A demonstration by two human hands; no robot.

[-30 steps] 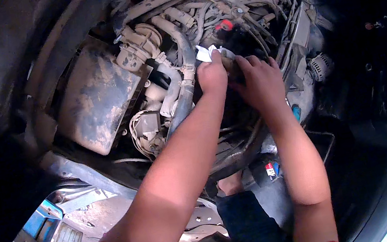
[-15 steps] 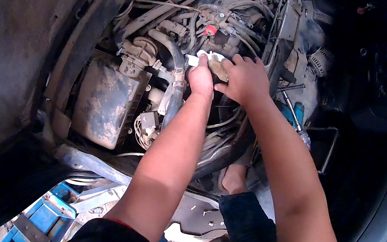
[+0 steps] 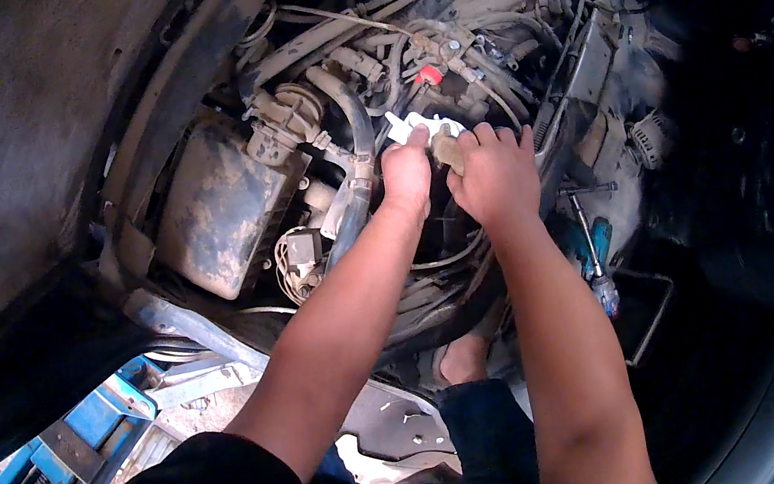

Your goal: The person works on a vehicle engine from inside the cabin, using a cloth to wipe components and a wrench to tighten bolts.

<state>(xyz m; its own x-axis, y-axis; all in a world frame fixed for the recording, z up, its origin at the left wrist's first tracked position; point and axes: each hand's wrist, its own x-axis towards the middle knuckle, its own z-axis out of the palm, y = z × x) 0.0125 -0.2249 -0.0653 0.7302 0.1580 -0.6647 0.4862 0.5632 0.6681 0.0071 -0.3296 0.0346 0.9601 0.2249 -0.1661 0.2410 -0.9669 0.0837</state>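
Both my arms reach down into a dusty engine bay. My left hand [image 3: 408, 178] is closed, its thumb laid along a bright white part [image 3: 426, 122] with an uneven outline; glare hides what kind of part it is. My right hand [image 3: 494, 169] sits close beside it, fingers curled round a small tan-brown piece [image 3: 447, 150] that touches or overlaps the white part. Whether that piece is cloth or something stiffer does not show. Just beyond the hands is a red cap [image 3: 429, 75] among hoses and fittings.
Left of my hands are a thick hose [image 3: 352, 126] and a large dirt-covered black box [image 3: 212, 209]. A ratchet wrench [image 3: 593, 250] lies on the right over a teal tool [image 3: 571, 241]. A bare foot [image 3: 463, 360] shows below the hands, and blue metal framework [image 3: 91, 421] stands lower left.
The view has shifted slightly. My right hand has turned, its thumb drawn in, and its fingers now curl more closely round the tan piece. More of the white part shows beyond my left thumb.
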